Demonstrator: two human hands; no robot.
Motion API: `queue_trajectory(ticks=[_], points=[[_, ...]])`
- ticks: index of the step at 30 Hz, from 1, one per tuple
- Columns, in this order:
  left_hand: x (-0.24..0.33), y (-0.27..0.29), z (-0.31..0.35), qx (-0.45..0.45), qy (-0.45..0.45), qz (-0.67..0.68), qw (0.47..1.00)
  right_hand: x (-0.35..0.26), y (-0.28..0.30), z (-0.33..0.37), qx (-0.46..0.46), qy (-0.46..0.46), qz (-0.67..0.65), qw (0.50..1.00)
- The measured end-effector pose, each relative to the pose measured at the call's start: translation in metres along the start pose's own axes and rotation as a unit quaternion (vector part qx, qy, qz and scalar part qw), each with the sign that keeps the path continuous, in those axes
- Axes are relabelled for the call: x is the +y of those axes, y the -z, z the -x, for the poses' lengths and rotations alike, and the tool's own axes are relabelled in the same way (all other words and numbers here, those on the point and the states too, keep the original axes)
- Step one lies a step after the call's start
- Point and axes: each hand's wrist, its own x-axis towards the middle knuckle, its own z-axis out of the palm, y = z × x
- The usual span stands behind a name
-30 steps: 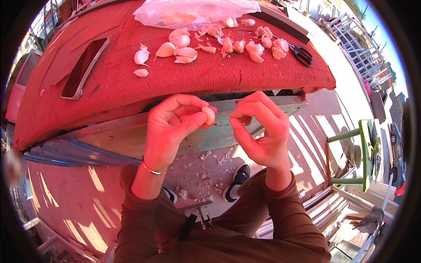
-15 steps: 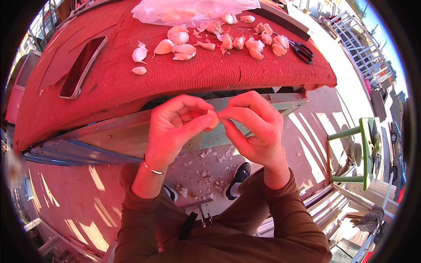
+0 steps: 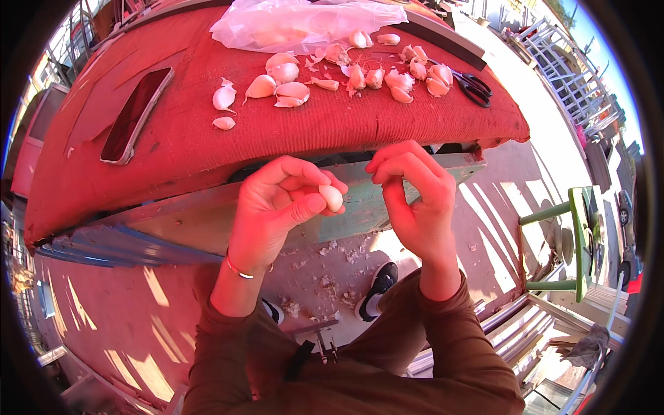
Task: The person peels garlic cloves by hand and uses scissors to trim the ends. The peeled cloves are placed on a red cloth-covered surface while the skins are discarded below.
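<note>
A pale, peeled-looking garlic clove [image 3: 331,198] sits pinched between the thumb and fingers of my left hand [image 3: 277,197], just off the table's near edge. To its right, my right hand [image 3: 420,190] is raised with loosely bent fingers, apart from the clove; nothing shows in it. Ahead of both hands, several unpeeled garlic cloves [image 3: 292,94] and partly broken garlic bulbs [image 3: 400,84] lie on the red-covered table [image 3: 228,149]. One small clove [image 3: 223,123] rests nearest the edge on the left.
A phone [image 3: 137,116] lies on the left of the table. Black-handled scissors [image 3: 474,90] lie at the right, and a translucent plastic bag [image 3: 304,24] at the back. Garlic skins [image 3: 330,287] litter the floor between my feet. A green-framed chair [image 3: 579,242] stands at right.
My right hand has drawn away from the clove to the right. The clove stays in my left hand, now more exposed. The view has shifted slightly.
</note>
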Motion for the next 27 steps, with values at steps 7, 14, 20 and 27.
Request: queue_trajectory(ticks=[7,14,20,27], points=[[0.031,-0.024,0.010,0.020,-0.125,-0.143,0.982,-0.011,0.012,0.003,-0.016,-0.041,-0.053,0.998],[0.114,-0.030,-0.096,0.092,-0.229,-0.512,0.823,-0.016,0.021,-0.006,0.103,-0.026,-0.087,0.990],[0.134,0.029,-0.205,0.084,-0.164,-0.702,0.688,-0.012,0.036,-0.001,0.146,0.002,-0.080,0.986],[0.123,0.007,-0.218,0.077,-0.193,-0.751,0.626,-0.010,0.060,0.005,0.183,-0.008,-0.076,0.980]])
